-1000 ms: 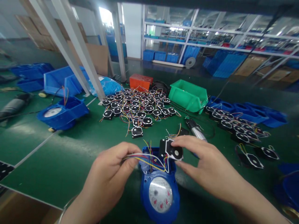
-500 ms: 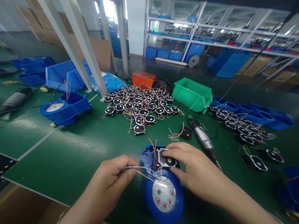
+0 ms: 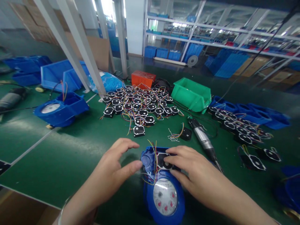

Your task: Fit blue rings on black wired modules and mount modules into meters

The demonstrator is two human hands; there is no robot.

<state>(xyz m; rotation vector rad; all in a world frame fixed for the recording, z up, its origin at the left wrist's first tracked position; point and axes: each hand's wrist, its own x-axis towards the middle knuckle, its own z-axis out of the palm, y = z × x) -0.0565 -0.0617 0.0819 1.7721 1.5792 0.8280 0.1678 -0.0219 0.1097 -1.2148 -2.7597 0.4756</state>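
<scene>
A blue water meter (image 3: 148,200) with a round dial (image 3: 165,197) lies in front of me, its rear compartment uncovered. Inside the right part of that compartment sits a black module (image 3: 161,161) with a white edge. My right hand (image 3: 189,170) has its fingertips on the module's top and thumb at its near right corner. Thin coloured wires (image 3: 150,181) run from the module over the compartment's left side, and yellow wires stick up behind. My left hand (image 3: 119,168) is left of the compartment, thumb and fingers apart, holding nothing.
An electric screwdriver (image 3: 202,137) and a loose black module (image 3: 186,133) lie beyond my right hand. Many wired modules (image 3: 138,106) are heaped behind, near a green bin (image 3: 191,95) and an orange box (image 3: 142,78). Another blue meter (image 3: 61,109) stands left; more modules (image 3: 241,129) lie right.
My right hand has lowered the black module into the meter's compartment. My left hand has let go of the coloured wires and opened; the wires have dropped against the meter.
</scene>
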